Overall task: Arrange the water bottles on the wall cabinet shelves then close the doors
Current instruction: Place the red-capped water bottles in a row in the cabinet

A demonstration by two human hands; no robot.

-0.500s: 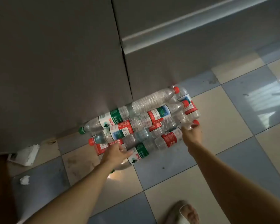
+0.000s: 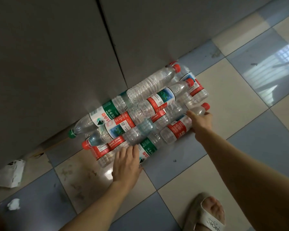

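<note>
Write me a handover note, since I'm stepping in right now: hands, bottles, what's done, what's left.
Left hand: fingers flat against the near left side of the pile of water bottles, gripping nothing.
Right hand: at the pile's right end, fingers curled on a red-capped bottle.
Bottles: all lying stacked on the tiled floor, against the grey cabinet doors.
Done: nothing shelved.
Left: lift the bottles, arrange them on the wall cabinet shelves, close the doors.

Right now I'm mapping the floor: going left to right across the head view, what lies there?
Crumpled paper → green cap → left hand → right hand → sandal.
</note>
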